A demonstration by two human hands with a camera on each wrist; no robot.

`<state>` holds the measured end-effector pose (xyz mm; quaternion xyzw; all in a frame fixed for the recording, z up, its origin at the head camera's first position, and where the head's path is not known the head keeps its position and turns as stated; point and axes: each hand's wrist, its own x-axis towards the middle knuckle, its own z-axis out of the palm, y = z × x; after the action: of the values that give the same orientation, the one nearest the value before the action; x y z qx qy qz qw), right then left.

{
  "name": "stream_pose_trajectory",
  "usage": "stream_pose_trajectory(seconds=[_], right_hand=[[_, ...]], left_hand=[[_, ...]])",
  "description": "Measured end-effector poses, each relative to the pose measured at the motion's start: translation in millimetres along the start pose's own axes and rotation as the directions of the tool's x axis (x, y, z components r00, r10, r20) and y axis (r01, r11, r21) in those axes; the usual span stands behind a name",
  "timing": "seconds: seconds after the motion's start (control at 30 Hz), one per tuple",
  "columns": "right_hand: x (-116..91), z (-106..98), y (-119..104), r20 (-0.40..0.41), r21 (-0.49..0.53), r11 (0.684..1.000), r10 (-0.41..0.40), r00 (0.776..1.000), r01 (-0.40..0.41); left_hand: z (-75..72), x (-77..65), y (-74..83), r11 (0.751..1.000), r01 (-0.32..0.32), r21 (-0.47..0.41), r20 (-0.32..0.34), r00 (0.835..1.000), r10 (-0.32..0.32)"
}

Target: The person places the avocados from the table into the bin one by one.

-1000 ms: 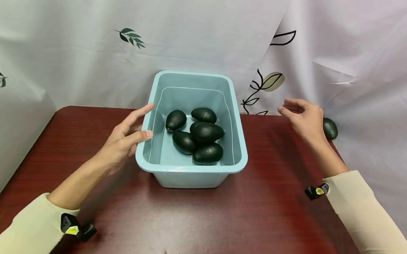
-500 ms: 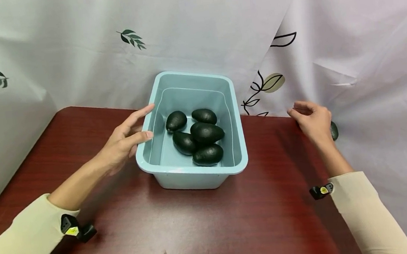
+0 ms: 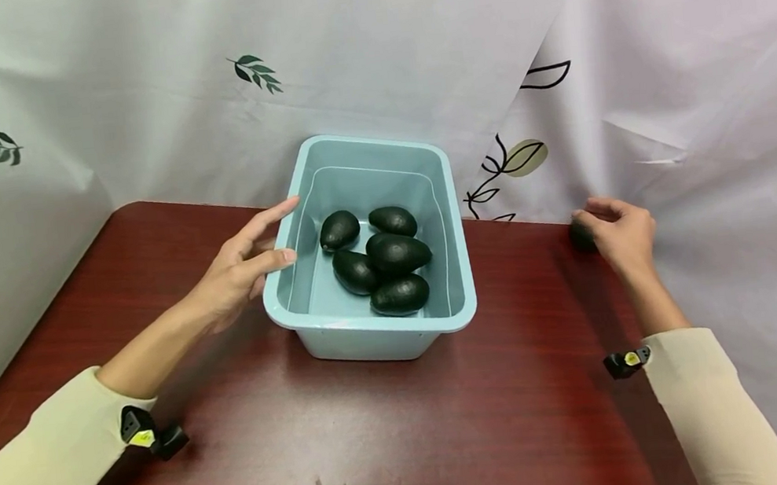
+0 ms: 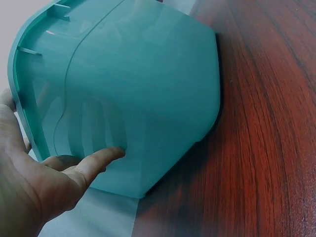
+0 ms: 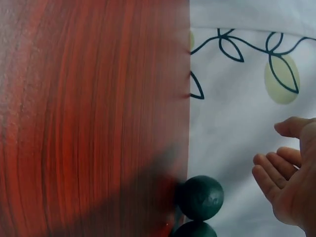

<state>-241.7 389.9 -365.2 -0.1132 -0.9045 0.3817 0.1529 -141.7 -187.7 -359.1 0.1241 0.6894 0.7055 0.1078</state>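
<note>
A light blue plastic bin (image 3: 376, 341) stands on the table with several dark green avocados (image 3: 398, 254) inside. My left hand (image 3: 231, 275) holds its left rim, thumb and index finger over the edge. In the left wrist view, the other fingers (image 4: 106, 157) of this hand lie against the outer wall of the bin (image 4: 148, 79). My right hand (image 3: 621, 238) hovers at the far right, its fingers loosely bent and holding nothing. Partly hidden under it in the head view is another avocado (image 3: 582, 238). The right wrist view shows two avocados (image 5: 201, 197) at the table edge, apart from the fingers.
The reddish-brown wooden table (image 3: 381, 441) ends at the right near my right hand. White cloth (image 3: 375, 46) with leaf prints hangs behind the table and along both sides. A camera (image 3: 628, 362) is strapped on each sleeve.
My right hand has moved right, over the avocado there; more of the avocado now shows left of the hand. The left hand and the bin have stayed in place.
</note>
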Motion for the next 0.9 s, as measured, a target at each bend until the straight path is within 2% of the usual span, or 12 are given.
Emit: stream_pose_trajectory(seconds=[0.4,0.9], right_hand=[[11,-8,9,0.000,-0.123,0.982,0.147,0.989,-0.146],[16,-8,25,0.023,-0.177,0.968,0.186,0.982,-0.179]], left_hand=[[-0.6,0.6,-1.9,1.000,-0.011,-0.011,0.005,1.000,0.011],[-0.6,0.2,-2.3,1.000,-0.005,-0.009,0.002,1.000,0.005]])
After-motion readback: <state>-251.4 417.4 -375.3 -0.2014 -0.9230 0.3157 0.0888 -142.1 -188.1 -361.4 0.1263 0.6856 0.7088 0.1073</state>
